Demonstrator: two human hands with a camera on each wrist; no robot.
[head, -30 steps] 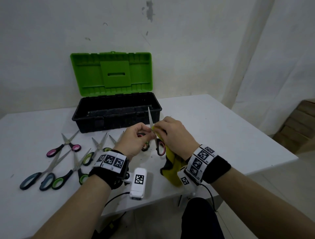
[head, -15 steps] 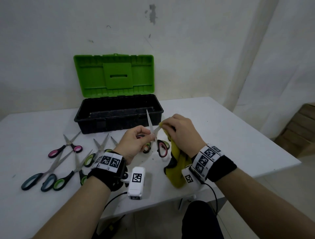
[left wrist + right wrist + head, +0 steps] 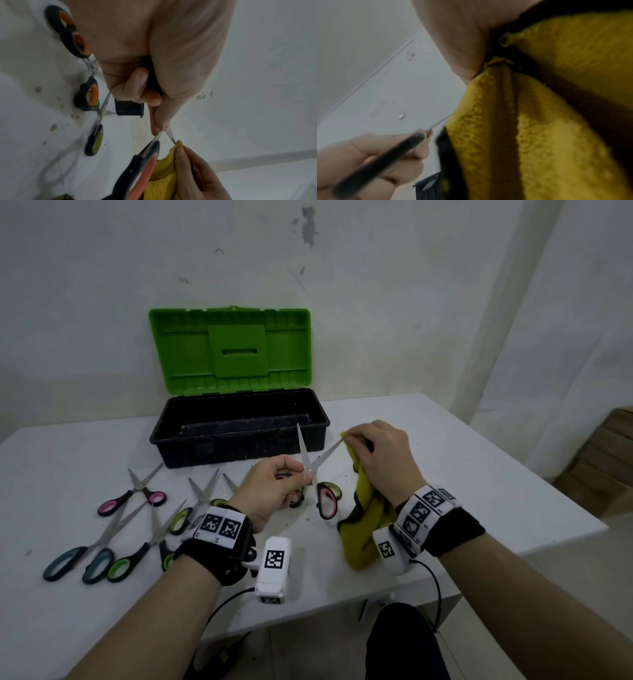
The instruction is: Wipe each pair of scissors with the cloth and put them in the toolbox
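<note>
White table [image 3: 479,474]: left hand [image 3: 274,487] pinches open scissors [image 3: 313,470], blades up; right hand [image 3: 387,457] grips cloth [image 3: 363,529].

White table [image 3: 445,460], stained wall [image 3: 376,285] behind; brown boxes [image 3: 603,460] at right.

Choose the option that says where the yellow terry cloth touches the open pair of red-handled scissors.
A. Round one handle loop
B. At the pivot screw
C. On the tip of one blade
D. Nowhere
C: the right hand pinches the yellow terry cloth round one blade tip of the red-handled scissors, which the left hand holds near the pivot.
</note>
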